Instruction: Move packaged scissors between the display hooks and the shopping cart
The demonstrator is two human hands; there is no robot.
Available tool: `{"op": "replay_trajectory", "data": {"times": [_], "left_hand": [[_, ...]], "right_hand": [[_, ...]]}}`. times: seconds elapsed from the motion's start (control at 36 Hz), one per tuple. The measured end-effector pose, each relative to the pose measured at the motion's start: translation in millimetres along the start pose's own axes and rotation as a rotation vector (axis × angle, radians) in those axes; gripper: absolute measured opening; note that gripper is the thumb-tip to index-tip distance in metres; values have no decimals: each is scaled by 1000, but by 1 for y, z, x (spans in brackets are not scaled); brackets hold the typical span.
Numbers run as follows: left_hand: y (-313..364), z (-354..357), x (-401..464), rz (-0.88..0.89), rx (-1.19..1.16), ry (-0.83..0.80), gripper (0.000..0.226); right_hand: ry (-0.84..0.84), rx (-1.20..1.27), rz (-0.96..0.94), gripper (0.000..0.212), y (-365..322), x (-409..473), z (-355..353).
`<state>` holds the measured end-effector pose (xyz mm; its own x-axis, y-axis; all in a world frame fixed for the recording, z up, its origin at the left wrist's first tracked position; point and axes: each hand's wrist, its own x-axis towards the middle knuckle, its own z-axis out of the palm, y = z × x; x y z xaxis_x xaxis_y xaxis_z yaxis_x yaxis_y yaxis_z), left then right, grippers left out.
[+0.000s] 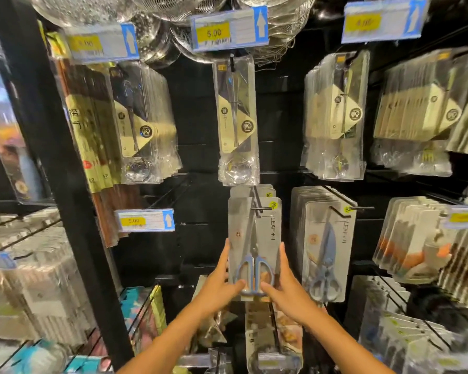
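A grey card pack of blue-handled scissors (254,233) hangs at the front of a black display hook (256,205) in the middle of the rack, with more packs behind it. My left hand (222,284) grips the pack's lower left edge, thumb across the front near the handles. My right hand (284,287) grips the lower right edge the same way. A second row of scissors packs (326,247) hangs on the hook to the right. No shopping cart is in view.
Packaged spoons (237,122) hang just above the scissors, with more cutlery packs (335,114) left and right. A black shelf upright (65,168) runs down the left. Price tags (229,29) and wire strainers (173,12) sit at the top. Other packaged goods (257,336) hang below my hands.
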<state>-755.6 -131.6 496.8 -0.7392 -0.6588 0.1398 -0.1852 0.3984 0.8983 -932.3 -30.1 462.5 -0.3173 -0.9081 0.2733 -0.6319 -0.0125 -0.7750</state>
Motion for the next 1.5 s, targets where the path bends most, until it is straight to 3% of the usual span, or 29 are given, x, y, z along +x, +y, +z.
{"op": "replay_trajectory", "data": {"times": [0.28, 0.33, 0.42, 0.53, 0.58, 0.72, 0.86, 0.97, 1.14, 1.31, 1.5], "left_hand": [[-10, -10, 46, -67, 28, -14, 113], [-7, -8, 46, -71, 70, -9, 106], [-6, -8, 39, -60, 150, 23, 75], [-23, -14, 20, -116, 285, 37, 87], [-32, -17, 7, -105, 360, 33, 83], [-47, -22, -36, 61, 688, 37, 66], [-55, -24, -98, 204, 854, 32, 62], [-74, -33, -163, 75, 891, 24, 67], [-100, -41, -279, 6, 864, 167, 56], [-133, -55, -391, -328, 927, 259, 56], [-140, -77, -521, -716, 743, 383, 74]], "right_hand": [[48, 82, 126, 115, 6, 42, 5], [61, 109, 145, 112, 4, 45, 6], [104, 131, 206, 108, 9, 41, 11], [71, 30, 252, 97, 16, 25, 20], [6, -2, 266, 89, 16, 13, 24], [-125, -157, 86, 62, 20, -13, 33], [-270, -245, -157, 53, 10, -42, 56], [-379, -248, -277, 53, -14, -67, 84], [-565, -112, -376, 49, -37, -103, 146], [-795, -142, -455, 50, -72, -135, 221], [-1071, -257, -546, 52, -128, -180, 321]]}}
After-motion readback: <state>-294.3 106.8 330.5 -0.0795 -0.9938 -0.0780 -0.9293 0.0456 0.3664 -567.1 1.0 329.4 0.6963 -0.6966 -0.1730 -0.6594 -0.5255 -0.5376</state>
